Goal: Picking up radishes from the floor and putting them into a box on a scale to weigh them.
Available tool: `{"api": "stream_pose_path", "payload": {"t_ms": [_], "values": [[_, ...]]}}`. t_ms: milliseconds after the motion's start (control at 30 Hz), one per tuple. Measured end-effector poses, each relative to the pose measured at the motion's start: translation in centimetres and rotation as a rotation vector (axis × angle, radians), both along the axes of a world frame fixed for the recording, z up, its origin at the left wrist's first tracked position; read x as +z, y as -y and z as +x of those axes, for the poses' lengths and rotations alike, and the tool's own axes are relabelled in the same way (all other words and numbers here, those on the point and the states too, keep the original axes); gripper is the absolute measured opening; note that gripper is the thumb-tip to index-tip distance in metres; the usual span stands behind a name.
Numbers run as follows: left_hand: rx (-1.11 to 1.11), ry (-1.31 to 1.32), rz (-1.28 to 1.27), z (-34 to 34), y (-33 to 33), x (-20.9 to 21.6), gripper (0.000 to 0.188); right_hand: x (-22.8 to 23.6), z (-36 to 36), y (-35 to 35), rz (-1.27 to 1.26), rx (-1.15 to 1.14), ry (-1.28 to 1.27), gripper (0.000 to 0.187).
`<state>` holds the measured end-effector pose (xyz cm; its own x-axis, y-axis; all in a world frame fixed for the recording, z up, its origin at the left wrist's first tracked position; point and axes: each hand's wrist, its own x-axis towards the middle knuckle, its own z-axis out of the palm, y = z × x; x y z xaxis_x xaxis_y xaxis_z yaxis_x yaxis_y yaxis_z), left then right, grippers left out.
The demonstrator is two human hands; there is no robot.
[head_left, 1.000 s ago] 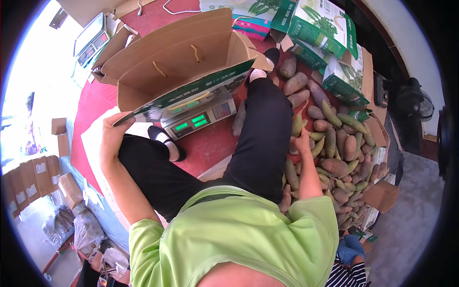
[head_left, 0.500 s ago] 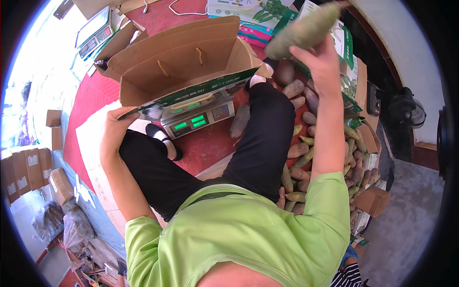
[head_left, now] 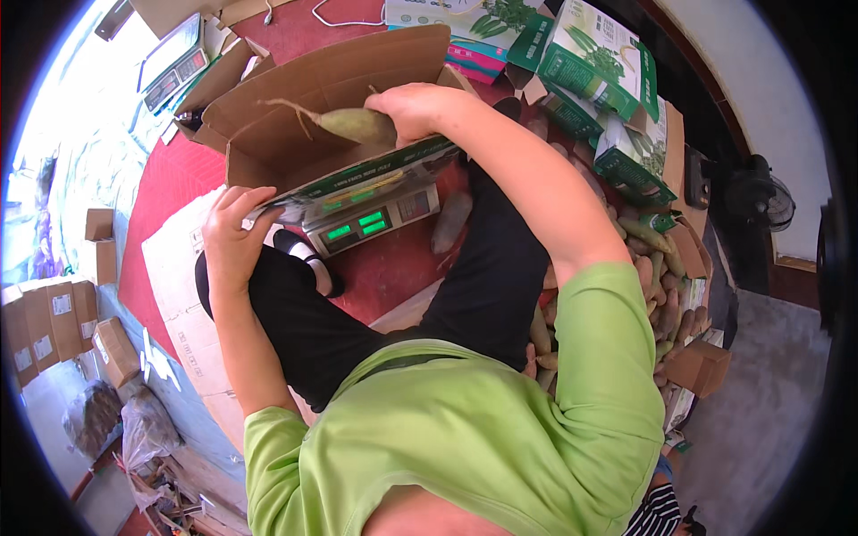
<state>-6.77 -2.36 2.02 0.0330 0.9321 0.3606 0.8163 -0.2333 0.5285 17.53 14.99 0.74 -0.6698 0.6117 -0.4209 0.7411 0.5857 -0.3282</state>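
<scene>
My right hand is closed around the thick end of a large green radish with a long thin root. It reaches over the near rim into an open cardboard carton, where the radish lies tilted and its underside is hidden by the front wall. My left hand pinches the carton's near left corner flap. Beneath the carton sits a digital scale with lit green displays. One more radish rests on the red floor covering, right of the scale.
Several radishes are heaped at my right. Printed green-and-white cartons stand at the far right, near a black fan. A second scale is at the far left. Brown boxes line the left side.
My right hand has swung from the upper right to the left, carrying the radish into the carton. My left hand stays at the carton's corner, with its fingers slightly shifted.
</scene>
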Motion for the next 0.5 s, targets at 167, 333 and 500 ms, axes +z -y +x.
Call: {"api": "stream_pose_path", "payload": {"t_ms": [167,333,500], "values": [[0.079,-0.063,-0.109,0.5,0.2,0.3,0.021,-1.3,-0.9,0.4,-0.08,0.125,0.135,0.048],[0.029,-0.101,-0.163,0.2,0.2,-0.5,0.015,-0.6,1.2,0.3,-0.078,-0.002,-0.242,0.042],[0.033,-0.095,-0.086,0.3,0.4,-0.7,0.011,2.3,7.6,2.8,0.097,-0.314,-0.836,0.031]]}}
